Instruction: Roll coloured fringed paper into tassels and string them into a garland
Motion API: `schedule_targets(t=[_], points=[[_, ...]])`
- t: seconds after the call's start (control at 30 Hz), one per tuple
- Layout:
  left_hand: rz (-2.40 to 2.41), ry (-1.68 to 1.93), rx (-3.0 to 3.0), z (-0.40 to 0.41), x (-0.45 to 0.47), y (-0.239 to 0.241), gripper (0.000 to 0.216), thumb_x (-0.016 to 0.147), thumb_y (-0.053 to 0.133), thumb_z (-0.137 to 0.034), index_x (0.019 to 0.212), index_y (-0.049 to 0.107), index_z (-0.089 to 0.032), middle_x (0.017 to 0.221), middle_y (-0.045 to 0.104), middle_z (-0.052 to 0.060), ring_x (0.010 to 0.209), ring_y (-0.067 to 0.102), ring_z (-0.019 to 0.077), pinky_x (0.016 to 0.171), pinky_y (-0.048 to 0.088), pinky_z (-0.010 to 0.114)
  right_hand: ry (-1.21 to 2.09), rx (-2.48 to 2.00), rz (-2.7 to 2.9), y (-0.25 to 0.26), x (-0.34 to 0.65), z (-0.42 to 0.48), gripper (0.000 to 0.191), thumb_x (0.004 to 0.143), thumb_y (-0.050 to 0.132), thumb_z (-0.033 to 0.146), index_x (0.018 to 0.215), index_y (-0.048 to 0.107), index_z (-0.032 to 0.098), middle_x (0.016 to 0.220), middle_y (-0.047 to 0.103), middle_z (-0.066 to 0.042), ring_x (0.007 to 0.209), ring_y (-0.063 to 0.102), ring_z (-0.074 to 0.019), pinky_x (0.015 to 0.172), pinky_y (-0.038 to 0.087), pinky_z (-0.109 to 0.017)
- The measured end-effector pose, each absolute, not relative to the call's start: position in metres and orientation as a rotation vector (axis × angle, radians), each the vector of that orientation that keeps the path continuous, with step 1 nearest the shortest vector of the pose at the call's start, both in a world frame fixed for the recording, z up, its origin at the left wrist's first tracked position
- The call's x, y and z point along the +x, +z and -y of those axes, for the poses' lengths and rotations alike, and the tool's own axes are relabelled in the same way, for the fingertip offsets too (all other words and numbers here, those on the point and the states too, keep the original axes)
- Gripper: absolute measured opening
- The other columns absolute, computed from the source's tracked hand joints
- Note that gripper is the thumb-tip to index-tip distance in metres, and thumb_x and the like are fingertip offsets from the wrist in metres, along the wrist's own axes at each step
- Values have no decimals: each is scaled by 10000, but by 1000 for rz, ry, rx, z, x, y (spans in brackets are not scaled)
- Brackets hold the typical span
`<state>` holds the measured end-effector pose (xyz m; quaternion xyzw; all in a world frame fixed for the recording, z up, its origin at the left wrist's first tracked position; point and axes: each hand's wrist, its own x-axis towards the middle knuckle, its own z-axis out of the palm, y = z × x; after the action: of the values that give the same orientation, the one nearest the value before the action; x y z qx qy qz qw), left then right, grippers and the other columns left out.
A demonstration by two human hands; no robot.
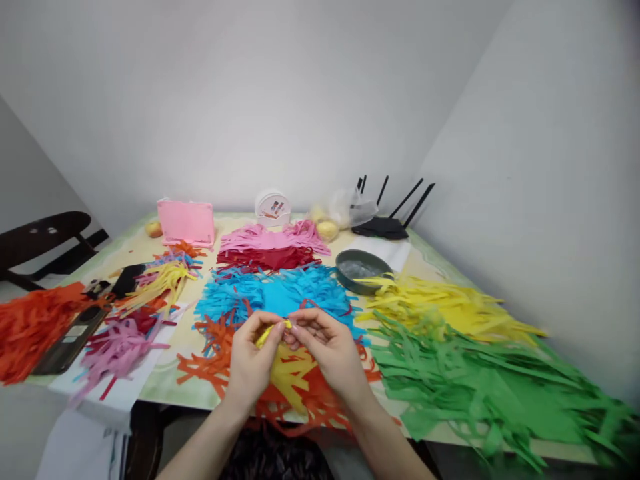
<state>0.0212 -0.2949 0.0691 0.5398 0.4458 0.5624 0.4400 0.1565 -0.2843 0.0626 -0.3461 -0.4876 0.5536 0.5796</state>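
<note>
Head view: my left hand point(251, 363) and right hand point(327, 350) both pinch a yellow paper strip point(273, 330), fingertips nearly touching, over the orange fringed paper point(210, 367) at the table's point(165, 387) near edge.

No text can be read. The round white container point(273, 207) at the upper middle of the frame carries a printed label, and the dark phone point(70, 339) at the left bears a pale sticker; both too small to read.
</note>
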Motion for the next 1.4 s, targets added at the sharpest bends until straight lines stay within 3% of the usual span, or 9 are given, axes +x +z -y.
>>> schedule_targets(t=[0.23,0.47,0.63,0.87,1.17,1.4], points=[[-1171,1418,1356,292,15,54,175,834,620,-316,787,621,-147,730,653,19,706,617,145,684,475,227,1311,-899,1188,57,151,285,281,724,767,389,888,720,166,801,735,-55,713,702,-194,650,598,-299],[-1204,1527,1388,302,15,55,156,863,595,-294,794,616,-155,729,626,11,710,599,137,704,469,226,1319,-785,931,49,142,288,213,727,769,365,747,700,164,578,630,15,446,555,-89,391,479,-178],[-1210,1562,1461,305,25,51,133,859,598,-271,794,637,-161,766,648,25,742,616,148,711,481,233,1329,-724,711,44,125,293,271,669,807,391,659,668,159,510,535,47,373,441,-53,314,392,-145],[-1236,1531,1634,308,26,52,119,870,575,-231,779,623,-172,727,638,13,693,607,136,677,467,224,1226,-730,713,30,120,296,253,758,755,352,648,617,171,508,501,66,398,462,-49,387,400,-144],[-1293,1093,1725,325,6,47,109,837,563,-212,756,622,-167,741,670,33,711,626,166,678,472,242,1236,-941,994,4,136,318,283,773,713,414,662,609,175,481,503,58,363,462,-83,371,369,-192],[-1384,1200,1772,344,14,35,125,847,539,-188,732,590,-183,675,624,7,633,592,144,610,451,224,1165,-974,965,0,130,337,221,780,712,380,694,642,188,550,554,34,424,509,-96,408,432,-197]])
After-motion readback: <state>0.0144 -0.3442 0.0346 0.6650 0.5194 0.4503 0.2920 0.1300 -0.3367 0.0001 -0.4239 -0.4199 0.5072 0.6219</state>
